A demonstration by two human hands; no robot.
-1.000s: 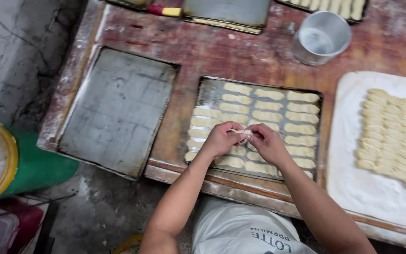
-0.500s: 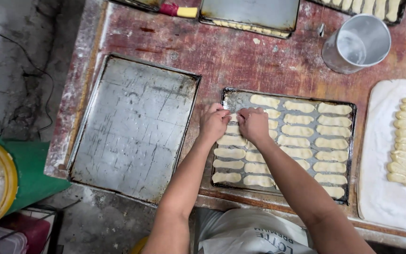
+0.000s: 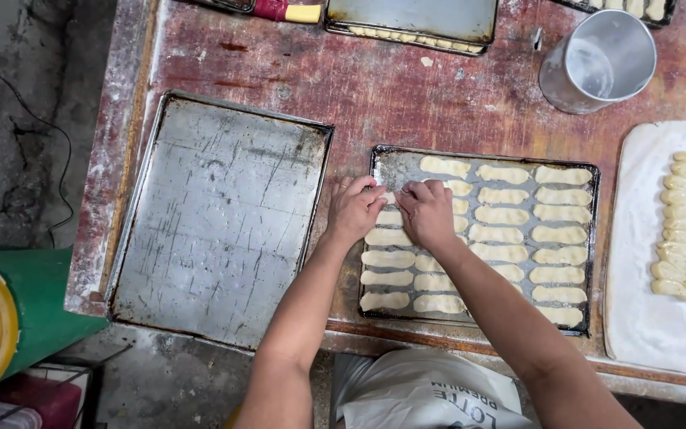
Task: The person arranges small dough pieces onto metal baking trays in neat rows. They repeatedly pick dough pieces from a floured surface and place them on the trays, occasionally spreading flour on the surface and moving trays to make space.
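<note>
Both hands are pressed down on the filled baking tray [image 3: 589, 246]: the left hand [image 3: 352, 210] and right hand [image 3: 426, 213] side by side, fingers [image 3: 359, 189] curled shut over a dough piece [image 3: 388, 198] in the upper-left rows (mostly hidden beneath them). An empty tray [image 3: 216, 214] is seen alongside on the table [image 3: 406, 95].

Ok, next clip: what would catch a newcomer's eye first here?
Both hands, left hand and right hand, meet over a baking tray lined with pale dough fingers at table centre. Left of it lies a scratched empty tray; a metal cup stands upper right.
</note>
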